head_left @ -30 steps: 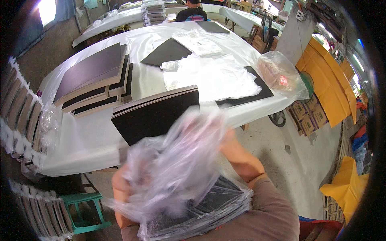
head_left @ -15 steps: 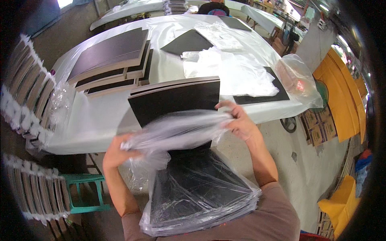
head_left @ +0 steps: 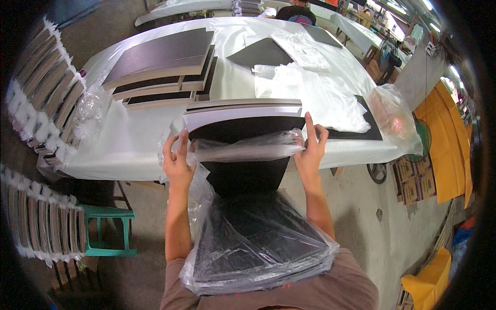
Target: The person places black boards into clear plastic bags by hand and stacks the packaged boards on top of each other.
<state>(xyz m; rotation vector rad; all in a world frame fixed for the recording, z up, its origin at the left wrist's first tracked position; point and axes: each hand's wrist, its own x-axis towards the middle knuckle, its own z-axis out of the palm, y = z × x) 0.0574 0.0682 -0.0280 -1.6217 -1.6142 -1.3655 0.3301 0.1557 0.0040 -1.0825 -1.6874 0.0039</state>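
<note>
A clear plastic bag (head_left: 248, 149) is stretched in a bunched band across a black sheet (head_left: 250, 175) in front of me. My left hand (head_left: 178, 161) holds the bag's left end, with index finger raised. At the right end my right hand (head_left: 312, 147) grips the plastic, its index finger pointing up beside the sheet's edge. Behind, thick black-faced boards (head_left: 243, 105) with pale edges lean at the table's front edge, and a white face shows where the black sheet bows away. Against my body lies a stack of black sheets wrapped in clear plastic (head_left: 258, 237).
On the plastic-covered table (head_left: 134, 150) sit stacked dark boards (head_left: 160, 54) at left and loose white plastic bags (head_left: 310, 95) at right. Wrapped board stacks (head_left: 44, 88) and a green stool (head_left: 111, 230) stand left. Yellow sheets (head_left: 449, 144) are at right; another person (head_left: 297, 13) is far back.
Both hands have come nearer the black sheet's sides, drawing the bunched plastic into a flatter band. The front black sheet now bows toward me, showing a white face behind it.
</note>
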